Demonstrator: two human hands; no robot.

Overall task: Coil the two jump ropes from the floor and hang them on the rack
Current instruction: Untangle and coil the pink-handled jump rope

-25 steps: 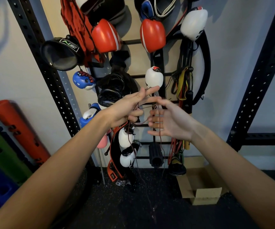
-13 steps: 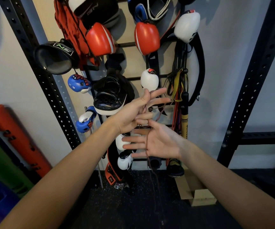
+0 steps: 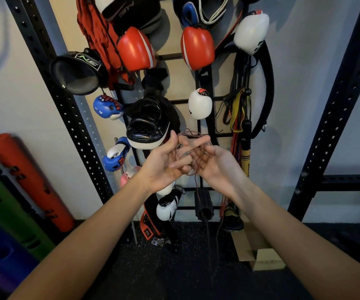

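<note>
A thin dark-red jump rope [image 3: 193, 139] lies in loops between both my hands, in front of the black wall rack [image 3: 204, 83]. My left hand [image 3: 166, 163] has several loops around its fingers. My right hand [image 3: 215, 163] is beside it, palm up, with strands of the jump rope across its fingers. Two loose strands [image 3: 205, 215] hang from the hands down toward the black floor. I cannot make out a second jump rope or any handles.
The rack is crowded with boxing gloves [image 3: 197, 47], a black focus pad [image 3: 148, 126] and resistance bands [image 3: 239, 109]. Black perforated uprights [image 3: 334, 113] stand left and right. Coloured foam rollers [image 3: 30, 182] lean at left. An open cardboard box [image 3: 259, 252] sits on the floor.
My right hand has risen from below the left hand to beside it, bringing another stretch of jump rope up. More loops now lie across both hands.
</note>
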